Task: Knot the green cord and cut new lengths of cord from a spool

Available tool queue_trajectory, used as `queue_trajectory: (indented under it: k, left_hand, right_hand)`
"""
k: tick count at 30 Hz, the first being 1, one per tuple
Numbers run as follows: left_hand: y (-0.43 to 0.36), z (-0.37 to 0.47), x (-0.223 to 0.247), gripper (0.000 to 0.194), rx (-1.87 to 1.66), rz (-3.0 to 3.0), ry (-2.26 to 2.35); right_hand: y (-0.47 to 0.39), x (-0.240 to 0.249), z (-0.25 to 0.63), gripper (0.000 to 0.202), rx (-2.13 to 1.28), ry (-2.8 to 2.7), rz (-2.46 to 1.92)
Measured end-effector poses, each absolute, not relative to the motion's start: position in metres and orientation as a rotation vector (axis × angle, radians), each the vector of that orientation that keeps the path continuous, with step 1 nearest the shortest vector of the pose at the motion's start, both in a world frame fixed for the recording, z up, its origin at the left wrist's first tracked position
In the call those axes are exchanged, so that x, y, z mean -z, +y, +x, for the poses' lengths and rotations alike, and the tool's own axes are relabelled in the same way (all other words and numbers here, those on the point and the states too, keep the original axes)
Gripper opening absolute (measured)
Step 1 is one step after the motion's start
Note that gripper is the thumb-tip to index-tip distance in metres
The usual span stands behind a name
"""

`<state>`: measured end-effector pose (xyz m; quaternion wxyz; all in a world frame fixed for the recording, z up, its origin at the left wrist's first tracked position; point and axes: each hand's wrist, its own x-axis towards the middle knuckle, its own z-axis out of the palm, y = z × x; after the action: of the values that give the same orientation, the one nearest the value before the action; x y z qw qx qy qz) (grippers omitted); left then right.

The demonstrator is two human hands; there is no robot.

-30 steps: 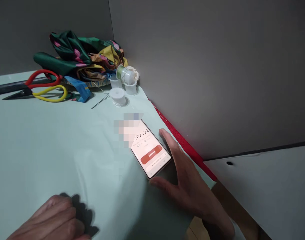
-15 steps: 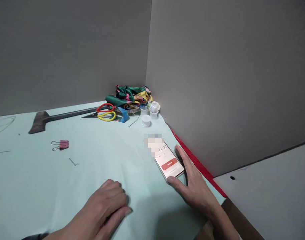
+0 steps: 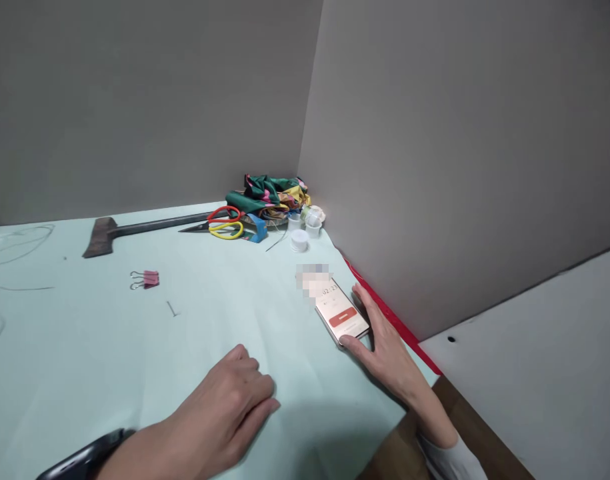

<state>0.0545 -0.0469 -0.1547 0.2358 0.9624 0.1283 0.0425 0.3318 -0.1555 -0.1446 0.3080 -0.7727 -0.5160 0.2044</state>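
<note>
A lit smartphone [image 3: 341,308] lies face up on the pale green tabletop cloth [image 3: 225,293], with a timer and an orange button on its screen. My right hand [image 3: 385,350] grips its lower right corner, the thumb at the bottom edge and the fingers along the right side. To the left, my left hand [image 3: 235,400] rests on the cloth with its fingers curled in and nothing showing in them. A pink binder clip [image 3: 151,279] and a small bent metal piece [image 3: 172,309] lie beyond that hand.
An axe-shaped tool [image 3: 102,237] with a long dark handle lies near the back wall. Scissors [image 3: 225,230] with red and yellow handles touch a bundle of patterned fabric [image 3: 269,193]. White plastic caps [image 3: 299,241] sit beside it. Thin wire [image 3: 22,288] curls at left. Grey partitions [image 3: 435,167] enclose the corner.
The view has shifted, so things on the table appear farther right. The phone's timer has gone from 02:22 to 02:23. Both hands keep nearly the same places.
</note>
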Motion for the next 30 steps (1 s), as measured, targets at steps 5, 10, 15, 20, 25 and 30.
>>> queue_trajectory:
  k: [5,10,15,20,25,30]
  left_hand:
    - [-0.043,0.054,0.16,0.033,-0.086,2.649,0.308]
    - [-0.043,0.056,0.158,0.032,-0.099,2.654,0.328]
    - [-0.048,0.056,0.153,0.027,-0.144,2.633,0.382]
    - [-0.049,0.053,0.149,0.028,-0.202,2.613,0.431]
    - [-0.05,0.052,0.151,0.025,-0.251,2.615,0.402]
    - [-0.047,0.055,0.161,0.024,-0.317,2.617,0.367]
  right_hand:
    - [-0.157,0.142,0.334,0.101,-0.532,-1.352,-2.033]
    - [-0.159,0.145,0.337,0.096,-0.535,-1.329,-1.998]
    - [-0.159,0.155,0.339,0.092,-0.48,-1.325,-2.001]
    - [-0.158,0.154,0.333,0.081,-0.31,-1.391,-1.998]
    - [-0.146,0.129,0.295,0.062,-0.181,-1.663,-1.871]
    - [-0.099,0.097,0.235,0.05,-0.211,-2.1,-1.654]
